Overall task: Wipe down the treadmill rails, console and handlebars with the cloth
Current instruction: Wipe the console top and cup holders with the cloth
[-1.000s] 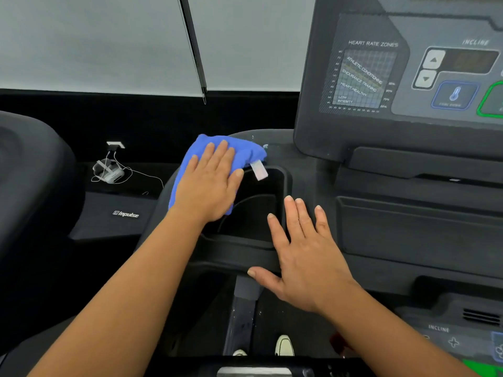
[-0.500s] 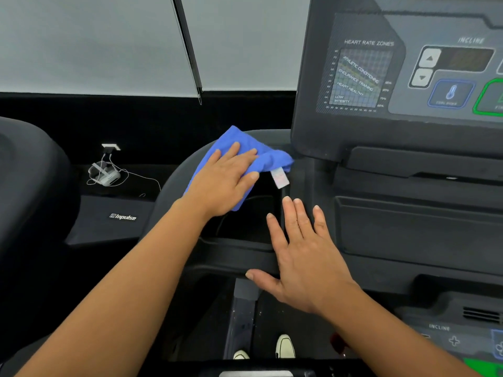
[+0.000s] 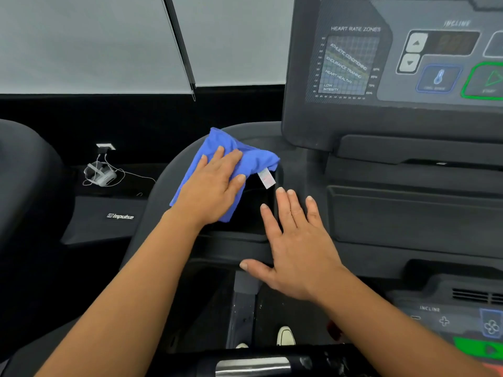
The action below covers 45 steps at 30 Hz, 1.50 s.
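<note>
blue cloth lies under the left hand's flat, slightly spread fingers.

- The cloth, left of the console, is seen in plain bright blue (its tag is white).
- The console is finished in dark grey.
- On the console, the triangle button is outlined green, the thermometer button blue.

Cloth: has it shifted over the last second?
Yes. The cloth under the left hand has slid right, closer to the console base.
</note>
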### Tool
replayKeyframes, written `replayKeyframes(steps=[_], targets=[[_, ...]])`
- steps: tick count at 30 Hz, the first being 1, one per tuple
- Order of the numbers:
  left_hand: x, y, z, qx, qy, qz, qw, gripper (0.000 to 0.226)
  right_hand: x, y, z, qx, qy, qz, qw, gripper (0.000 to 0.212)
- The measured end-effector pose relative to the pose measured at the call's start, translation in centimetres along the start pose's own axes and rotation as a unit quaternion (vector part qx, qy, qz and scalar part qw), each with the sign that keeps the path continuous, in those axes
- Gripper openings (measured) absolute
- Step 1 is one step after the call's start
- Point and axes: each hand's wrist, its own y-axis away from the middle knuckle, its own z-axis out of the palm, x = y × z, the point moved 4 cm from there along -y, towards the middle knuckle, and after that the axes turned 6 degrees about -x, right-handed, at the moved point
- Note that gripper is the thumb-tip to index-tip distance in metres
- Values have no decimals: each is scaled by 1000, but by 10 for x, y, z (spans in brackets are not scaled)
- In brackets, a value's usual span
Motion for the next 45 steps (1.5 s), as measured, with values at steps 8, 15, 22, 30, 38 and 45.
replayKeyframes(steps=[8, 15, 22, 30, 38, 45], targets=[[28, -42, 4, -42, -19, 62, 997, 49, -1, 0, -1, -13, 15, 4, 1000, 97], [-7, 0, -10, 38, -39, 17, 998, 54, 0, 1, -1, -2, 6, -6, 1000, 97], [18, -35, 9, -14, -95, 44, 994, 55, -1, 0, 0, 10, 20, -1, 1000, 98], [-3, 13, -4, 127, -83, -39, 988, 34, 0, 1, -1, 13, 16, -7, 1000, 97], [18, -40, 6, 22, -96, 34, 995, 46, -1, -1, 1, 0, 26, -3, 1000, 96], [6, -44, -6, -31, 7, 49, 998, 39, -2, 0, -1, -10, 28, -3, 1000, 96]])
